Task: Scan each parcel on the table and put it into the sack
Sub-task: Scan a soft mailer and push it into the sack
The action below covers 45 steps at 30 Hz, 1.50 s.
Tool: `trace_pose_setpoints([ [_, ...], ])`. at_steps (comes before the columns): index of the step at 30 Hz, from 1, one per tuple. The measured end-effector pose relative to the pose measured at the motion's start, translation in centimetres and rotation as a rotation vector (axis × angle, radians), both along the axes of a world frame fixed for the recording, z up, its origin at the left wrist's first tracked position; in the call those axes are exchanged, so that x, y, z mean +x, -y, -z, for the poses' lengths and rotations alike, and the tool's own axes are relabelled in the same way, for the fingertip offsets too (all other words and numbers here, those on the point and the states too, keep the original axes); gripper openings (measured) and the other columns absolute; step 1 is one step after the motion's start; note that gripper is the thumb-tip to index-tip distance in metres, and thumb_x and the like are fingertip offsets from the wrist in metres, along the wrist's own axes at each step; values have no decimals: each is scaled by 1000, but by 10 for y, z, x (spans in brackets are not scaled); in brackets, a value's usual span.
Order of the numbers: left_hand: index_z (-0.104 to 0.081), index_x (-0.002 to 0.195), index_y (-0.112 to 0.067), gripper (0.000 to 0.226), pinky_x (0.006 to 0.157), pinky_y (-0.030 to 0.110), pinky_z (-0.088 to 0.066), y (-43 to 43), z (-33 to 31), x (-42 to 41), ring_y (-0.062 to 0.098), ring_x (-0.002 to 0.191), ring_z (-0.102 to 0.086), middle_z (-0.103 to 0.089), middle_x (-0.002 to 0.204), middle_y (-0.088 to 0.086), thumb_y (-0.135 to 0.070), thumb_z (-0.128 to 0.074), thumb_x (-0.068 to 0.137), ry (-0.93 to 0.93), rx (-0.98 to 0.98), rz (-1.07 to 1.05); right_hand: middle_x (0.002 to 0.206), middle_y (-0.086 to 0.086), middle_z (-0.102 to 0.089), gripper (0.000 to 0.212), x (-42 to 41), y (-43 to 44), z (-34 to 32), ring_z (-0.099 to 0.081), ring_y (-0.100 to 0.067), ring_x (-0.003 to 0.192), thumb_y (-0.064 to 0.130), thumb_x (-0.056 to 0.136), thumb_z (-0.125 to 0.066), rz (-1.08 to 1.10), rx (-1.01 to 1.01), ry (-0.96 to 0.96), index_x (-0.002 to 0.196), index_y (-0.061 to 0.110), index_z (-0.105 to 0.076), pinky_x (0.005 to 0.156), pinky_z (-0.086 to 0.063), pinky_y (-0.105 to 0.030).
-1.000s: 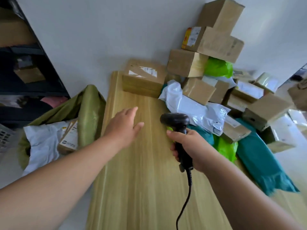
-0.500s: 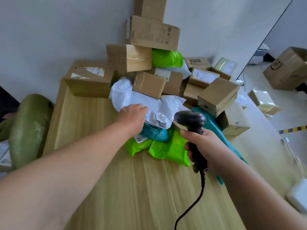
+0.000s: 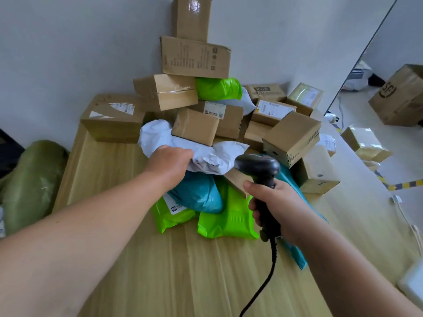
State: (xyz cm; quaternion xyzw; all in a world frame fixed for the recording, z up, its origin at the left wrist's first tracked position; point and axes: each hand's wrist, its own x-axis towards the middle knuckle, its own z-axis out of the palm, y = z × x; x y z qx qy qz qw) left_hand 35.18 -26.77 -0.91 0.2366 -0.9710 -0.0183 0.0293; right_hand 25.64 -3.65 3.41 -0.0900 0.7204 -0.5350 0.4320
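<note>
The left hand (image 3: pixel 169 163) clutches a crumpled white plastic mailer (image 3: pixel 217 156) (right hand (image 3: pixel 272 202) clasps the black scanner (image 3: pixel 258 167)); pull slowly, as a brown cardboard box (image 3: pixel 194 126) beyond that hand pins it.

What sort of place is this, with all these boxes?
Likely a courier parcel-sorting room: labelled cardboard boxes heaped on a table, a barcode scanner in the right hand, the left hand gripping a white mailer bag, a green sack alongside.
</note>
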Motion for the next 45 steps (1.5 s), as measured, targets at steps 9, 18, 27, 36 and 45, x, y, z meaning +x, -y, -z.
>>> trace_pose_setpoints([
  [9,-62,91,-14,17,72,43,-46,-25,-60,22,34,87,-58,-66,91,11,-20,-48,97,-254,231,-29,57,-8,-53,22,20,-10,-33,-45,-19,41,21,92,-67,-21,-123,-56,82,12,-49,42,-36,-25],
  [18,-63,90,-15,18,61,32,-35,-38,-98,76,22,72,-50,-55,70,-3,-20,-48,98,-459,401,-163,58,-8,-54,25,75,-24,-59,-46,-19,42,24,91,-69,0,-183,-44,85,11,-48,43,-39,-25],
  [27,-64,92,-10,16,67,33,-38,-27,-118,153,22,76,-50,-56,75,1,-14,-49,97,-709,513,-172,59,-8,-54,24,147,-31,-75,-47,-21,47,25,92,-67,59,-218,-83,86,10,-49,51,-39,-32],
  [36,-71,73,-23,25,83,33,-44,-35,-23,276,28,93,-62,-66,78,-6,-9,-50,69,-258,322,49,58,-9,-56,21,217,-33,-62,-47,-21,45,23,91,-67,59,-134,-90,88,10,-51,50,-39,-30],
  [45,-72,97,-27,32,106,26,-14,-34,51,352,17,140,-28,-60,127,-12,-3,-54,87,-87,397,-123,57,-5,-54,25,284,2,-8,-45,-19,42,24,92,-67,-106,98,21,84,12,-48,43,-38,-23],
])
